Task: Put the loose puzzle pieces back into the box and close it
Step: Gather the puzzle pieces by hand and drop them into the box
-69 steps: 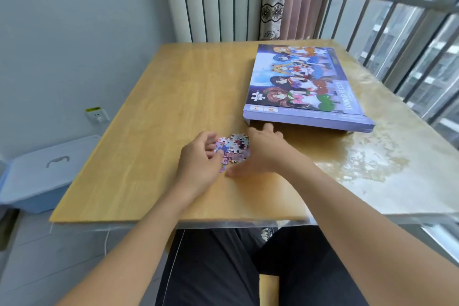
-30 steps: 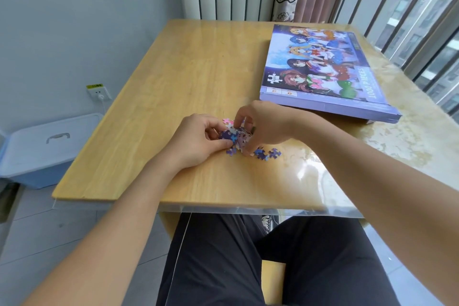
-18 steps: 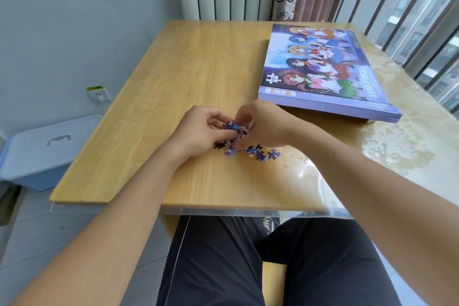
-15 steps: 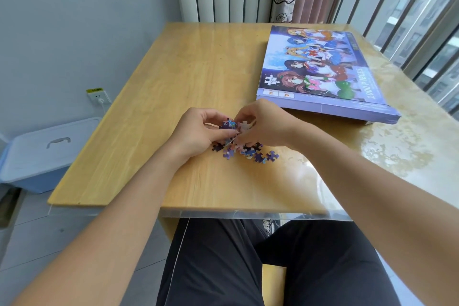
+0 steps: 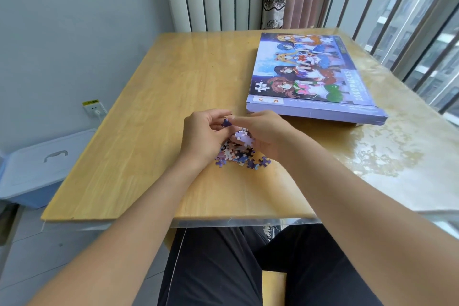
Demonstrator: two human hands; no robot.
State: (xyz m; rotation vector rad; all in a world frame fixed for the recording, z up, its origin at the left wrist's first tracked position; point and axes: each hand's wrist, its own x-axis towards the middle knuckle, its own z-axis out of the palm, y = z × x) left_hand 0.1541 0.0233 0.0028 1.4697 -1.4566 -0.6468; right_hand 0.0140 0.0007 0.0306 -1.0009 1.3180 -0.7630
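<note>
A small heap of loose puzzle pieces [image 5: 239,155] lies on the wooden table [image 5: 154,117] near its front edge. My left hand [image 5: 202,135] and my right hand [image 5: 267,131] are curled over the heap from either side. Between their fingertips they pinch a dark blue piece [image 5: 226,122], lifted just above the pile. My right hand also holds a pale cluster of pieces [image 5: 243,137]. The purple puzzle box [image 5: 313,74], with a cartoon picture on its lid, lies shut at the right, just beyond my right hand.
A clear plastic sheet [image 5: 397,161] covers the table and overhangs its front. A white and blue storage bin [image 5: 39,164] stands on the floor to the left, below a wall socket [image 5: 94,108]. A radiator, a curtain and a window railing [image 5: 397,7] lie behind and to the right.
Both hands first cupped the pieces flat on the table, then lifted and gathered them. Several pieces have dropped back into a loose heap, and the fingertips now hold one piece higher.
</note>
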